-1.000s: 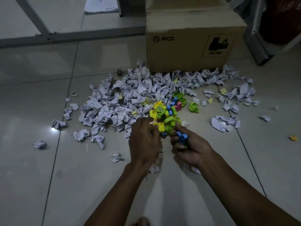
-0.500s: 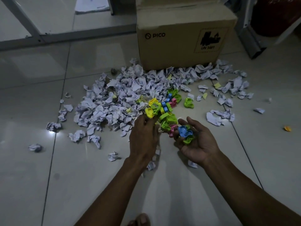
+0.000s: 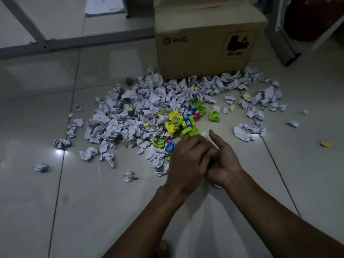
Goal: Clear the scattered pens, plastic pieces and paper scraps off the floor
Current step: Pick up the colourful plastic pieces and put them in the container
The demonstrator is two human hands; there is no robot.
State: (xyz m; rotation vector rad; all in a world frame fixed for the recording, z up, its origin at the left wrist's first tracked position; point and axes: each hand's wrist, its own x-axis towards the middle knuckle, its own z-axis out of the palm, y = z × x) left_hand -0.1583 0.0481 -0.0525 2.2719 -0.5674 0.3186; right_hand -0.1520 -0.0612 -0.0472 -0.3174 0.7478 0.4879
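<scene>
Plastic next, by the look of it. Watching the left hand [image 3: 188, 161] lying knuckles-up across the palm of the right hand [image 3: 226, 162], both low over the floor [image 3: 55, 202] at the near edge of the mess. Seeing the left fingers curled down into that palm and the right thumb sticking out toward the far side. Not managing to tell whether either hand is holding anything, with only a sliver of green peeping between them.

Spotting the plastic pieces [image 3: 183, 123] directly beyond the fingertips, bunched in a bright cluster stretching away far and slightly right, toward the cardboard box [image 3: 204, 53]. Noting a blue piece [image 3: 170, 147] and a green piece [image 3: 159, 143] just left of the left knuckles, nearest of all. Judging the left hand to be sitting closer to those two, and the right hand better placed for the far end of the cluster.

Seeing the paper scraps [image 3: 130, 116] spreading wide to the left and along the foot of the box, not yet cleared. Expecting a short reach forward and left, nothing more.
</scene>
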